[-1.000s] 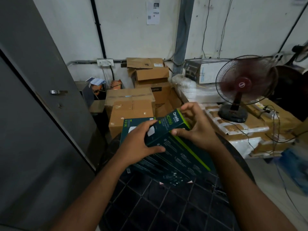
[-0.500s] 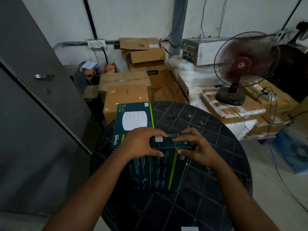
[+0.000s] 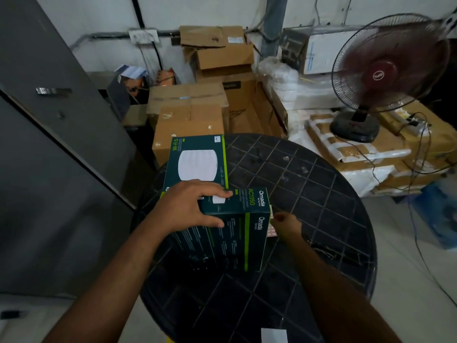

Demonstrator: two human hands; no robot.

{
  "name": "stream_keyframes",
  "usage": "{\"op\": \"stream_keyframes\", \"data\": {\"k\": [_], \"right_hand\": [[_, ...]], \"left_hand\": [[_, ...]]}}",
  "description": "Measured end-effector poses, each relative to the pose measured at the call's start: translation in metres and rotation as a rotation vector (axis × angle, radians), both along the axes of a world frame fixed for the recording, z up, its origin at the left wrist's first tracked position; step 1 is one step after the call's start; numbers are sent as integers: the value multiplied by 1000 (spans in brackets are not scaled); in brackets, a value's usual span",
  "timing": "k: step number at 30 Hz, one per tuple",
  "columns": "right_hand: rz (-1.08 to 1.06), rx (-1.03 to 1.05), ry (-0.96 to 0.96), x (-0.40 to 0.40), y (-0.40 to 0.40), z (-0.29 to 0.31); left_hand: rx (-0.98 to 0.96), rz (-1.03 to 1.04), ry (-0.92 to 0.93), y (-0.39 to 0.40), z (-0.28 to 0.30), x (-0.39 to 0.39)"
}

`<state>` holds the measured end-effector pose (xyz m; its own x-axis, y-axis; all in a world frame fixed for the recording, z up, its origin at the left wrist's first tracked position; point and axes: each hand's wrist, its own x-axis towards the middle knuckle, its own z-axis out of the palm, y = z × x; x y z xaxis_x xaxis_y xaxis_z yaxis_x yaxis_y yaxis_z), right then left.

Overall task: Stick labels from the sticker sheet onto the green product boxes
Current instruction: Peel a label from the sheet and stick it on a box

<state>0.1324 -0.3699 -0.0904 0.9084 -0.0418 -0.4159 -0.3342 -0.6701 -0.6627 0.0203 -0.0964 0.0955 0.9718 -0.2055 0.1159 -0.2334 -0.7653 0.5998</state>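
The green box under my left hand (image 3: 188,209) reads "Omada" and "AC1350" on its top edge (image 3: 249,201) — "Omada" again on the face below (image 3: 259,226), the small print there too fine to read. The other green box (image 3: 195,159) behind it says "Wi-Fi 5" along its side — nothing else is legible.

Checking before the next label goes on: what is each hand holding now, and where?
The left hand grips the upright green box at its top left corner. The right hand reaches the sticker sheet beside it; its grip cannot be told.
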Motion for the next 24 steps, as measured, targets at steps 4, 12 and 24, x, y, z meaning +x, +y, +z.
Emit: {"op": "stream_keyframes", "data": {"k": [4, 12, 24], "right_hand": [[43, -128, 104, -1, 10, -39], [-40, -294, 157, -1, 33, -64], [-162, 289, -128, 22, 31, -10]], "left_hand": [[-28, 33, 19, -1, 2, 14], [-70, 48, 68, 11, 2, 22], [-101, 63, 67, 17, 2, 13]]}}
